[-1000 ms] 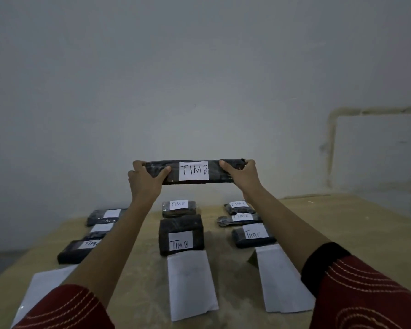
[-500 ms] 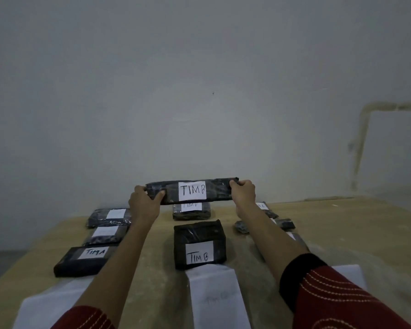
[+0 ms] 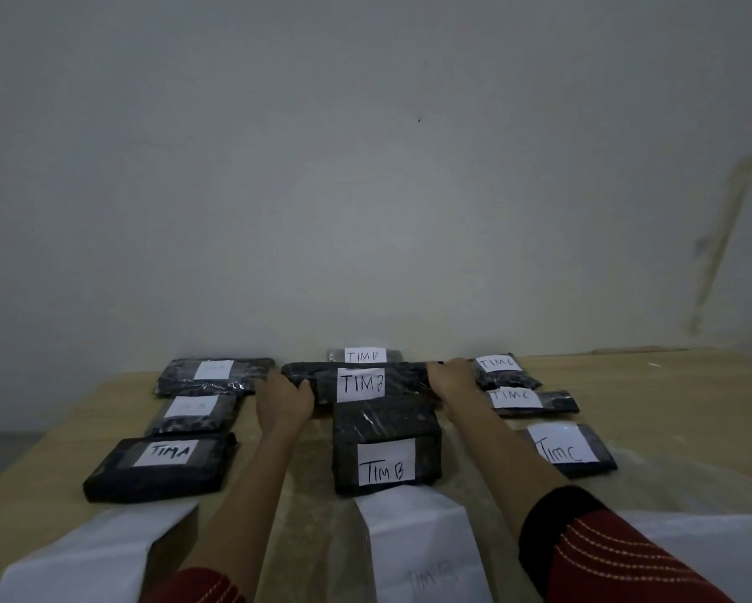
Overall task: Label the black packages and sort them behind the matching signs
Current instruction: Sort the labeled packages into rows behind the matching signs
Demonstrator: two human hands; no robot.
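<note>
**Head view: the TIM B package comes down into the middle row**

Head view, looking forward and down along your arms. You hold a long black package [image 3: 361, 383] by its two ends, and its white label reads TIM B. Your left hand [image 3: 283, 400] curls round the left end and your right hand [image 3: 452, 378] wraps the right end, so both are grasping it.

A second ago you held this package up in front of the wall, clear of everything. Now it is down at table level in the middle row. It lies crosswise between the far package [image 3: 365, 355] and the near package [image 3: 385, 446], both labelled TIM B. It looks to be touching the near one, but I cannot tell whether it rests on the table yet.

In my judgement it is in the correct place, behind the middle sign [image 3: 417, 541], whose faint writing seems to read TIM B. Only the letting go remains for this one.

On your left, three packages lie behind the left sign [image 3: 82, 554]. The nearest one [image 3: 161, 465] reads TIM A, and the other two labels are too faint to read. On your right, three TIM C packages [image 3: 530, 400] lie behind the right sign [image 3: 713, 546].

The table [image 3: 669, 385] is pale tan wood. The room is dim, with a plain grey-white wall [image 3: 365, 167] close behind the table and a stained outline at its right edge. Your red sleeves [image 3: 617, 559] with white stitching show at the bottom.
</note>
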